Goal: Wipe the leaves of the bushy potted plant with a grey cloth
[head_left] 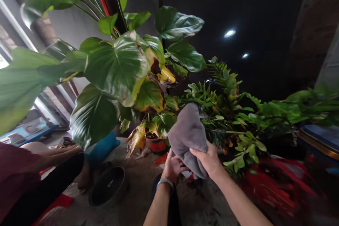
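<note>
A grey plush cloth (186, 130) hangs bunched up in front of me, among the plants. My right hand (208, 159) grips its lower right side, the thumb pressed on top. Just below the cloth's left edge is my left hand (173, 166), palm turned up and fingers apart, with a grey-blue band (164, 183) round its wrist. Whether the left fingertips touch the cloth I cannot tell. Left of the cloth rises a large-leaved plant (116, 65) with glossy green leaves, some yellowed and browned. Finer-leaved green plants (222, 88) stand behind and to the right.
A dark basin (108, 185) sits on the floor at lower left, near a seated person's leg (50, 180). Behind the cloth is a red plant pot (156, 144). Red bags (275, 183) lie at lower right, and a dark glossy panel (225, 21) stands behind the plants.
</note>
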Available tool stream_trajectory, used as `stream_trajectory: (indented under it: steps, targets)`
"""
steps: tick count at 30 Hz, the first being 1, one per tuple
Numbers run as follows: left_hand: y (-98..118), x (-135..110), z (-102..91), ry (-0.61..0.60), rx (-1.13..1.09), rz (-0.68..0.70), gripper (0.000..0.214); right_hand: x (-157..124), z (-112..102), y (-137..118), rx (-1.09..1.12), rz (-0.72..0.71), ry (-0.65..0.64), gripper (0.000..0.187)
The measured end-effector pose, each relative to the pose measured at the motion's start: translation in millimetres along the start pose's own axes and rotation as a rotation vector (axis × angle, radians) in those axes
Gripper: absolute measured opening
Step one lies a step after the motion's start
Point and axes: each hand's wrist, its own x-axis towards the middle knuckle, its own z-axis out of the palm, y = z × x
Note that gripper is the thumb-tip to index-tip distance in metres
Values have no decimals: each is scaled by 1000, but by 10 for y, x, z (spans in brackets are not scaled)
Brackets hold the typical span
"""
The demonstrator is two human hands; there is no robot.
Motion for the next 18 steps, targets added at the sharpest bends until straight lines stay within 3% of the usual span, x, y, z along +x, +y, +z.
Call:
stream_trajectory:
  steps: [3,5,8,11,14,16,18]
  targets:
    - [36,-70,52,80,-35,-11,64,-209,-58,273,-206,146,-117,36]
    - [46,-103,58,87,-35,-20,63,-418,-192,356,-321,165,-241,41]
    - [33,-89,38,82,-17,4,58,-479,-376,148,-312,66,-329,43]
    - [15,-34,24,66,-14,11,62,-172,-387,-203,-188,-99,-167,35]
    - [23,-8,24,50,2,-26,70,131,-258,-278,-154,-150,40,33]
    - [32,-20,29,41,10,-39,71,140,-178,-125,-233,-78,22,30]
    - [33,-46,38,32,-7,-31,69,-7,-156,87,-336,30,-96,33]
